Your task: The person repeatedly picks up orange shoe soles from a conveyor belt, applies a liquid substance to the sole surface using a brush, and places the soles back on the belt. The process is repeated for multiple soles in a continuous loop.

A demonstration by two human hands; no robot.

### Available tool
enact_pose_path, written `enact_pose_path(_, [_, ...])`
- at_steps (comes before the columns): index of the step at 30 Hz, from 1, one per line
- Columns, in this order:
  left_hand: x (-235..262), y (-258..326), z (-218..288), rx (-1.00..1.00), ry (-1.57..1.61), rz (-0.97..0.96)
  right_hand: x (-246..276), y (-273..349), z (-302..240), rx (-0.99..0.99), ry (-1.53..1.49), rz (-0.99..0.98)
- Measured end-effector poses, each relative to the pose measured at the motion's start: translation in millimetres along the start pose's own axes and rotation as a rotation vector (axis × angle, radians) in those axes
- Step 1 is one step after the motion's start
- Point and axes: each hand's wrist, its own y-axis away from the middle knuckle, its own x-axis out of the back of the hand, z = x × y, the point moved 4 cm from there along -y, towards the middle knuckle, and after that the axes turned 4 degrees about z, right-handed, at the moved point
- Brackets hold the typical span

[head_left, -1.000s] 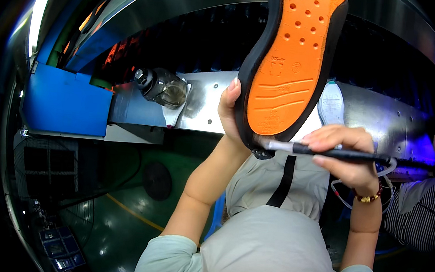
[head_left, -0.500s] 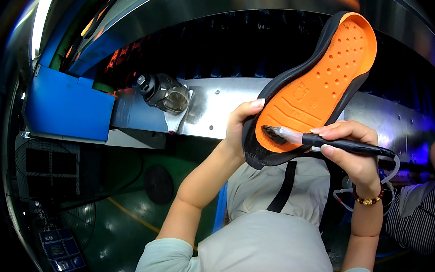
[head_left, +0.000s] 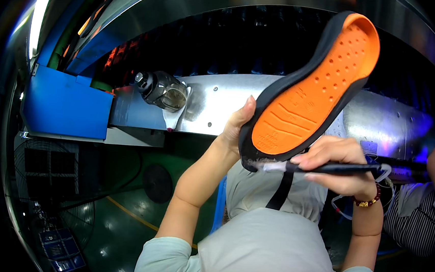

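A shoe sole (head_left: 293,114), orange inside with a raised black rim, is held up at a slant, its perforated end far and to the right. My left hand (head_left: 240,122) grips its near end from the left, thumb on the rim and the other fingers hidden behind. Between the thumb and fingers of my right hand (head_left: 339,165) is a brush (head_left: 322,168) with a black handle and pale ferrule; a thin tube is at the handle's back end. The bristles meet the black rim at the sole's near tip.
Behind the sole runs a metal ledge (head_left: 225,106) with a dark bottle (head_left: 164,91) lying on a white cloth (head_left: 174,116). A blue machine housing (head_left: 69,103) stands left. At the right edge, a person in striped clothing (head_left: 418,216) sits close by.
The brush has moved from the orange inner surface down to the black rim at the near tip, my right hand lowering with it. The sole stays in my left hand, nearly unmoved.
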Motion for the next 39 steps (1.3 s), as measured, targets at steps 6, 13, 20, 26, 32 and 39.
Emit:
enact_pose_path(6, [-11.3, 3.8, 2.6, 0.197, -0.007, 0.128, 18.0, -7.4, -12.6, 0.021, -0.022, -0.082])
enact_pose_path(13, [-8.8, 6.4, 8.9, 0.308, -0.228, 0.251, 19.1, -9.1, -15.9, 0.029, 0.119, -0.433])
enact_pose_path(20, [-6.4, 15.1, 6.7, 0.354, -0.331, 0.304, 22.1, -2.6, -1.9, -0.072, 0.210, -0.525])
enact_pose_path(26, [7.2, 18.4, 12.3, 0.334, -0.299, 0.258, 31.3, 8.9, 18.8, -0.129, 0.161, -0.423])
enact_pose_path(32, [22.6, 25.3, 39.8, 0.326, -0.066, 0.120, 31.8, 3.3, -45.0, 0.118, 0.211, -0.226])
enact_pose_path(39, [64.1, -29.7, -38.7, 0.142, 0.079, 0.200, 34.3, 0.5, 41.4, -0.194, -0.089, 0.364])
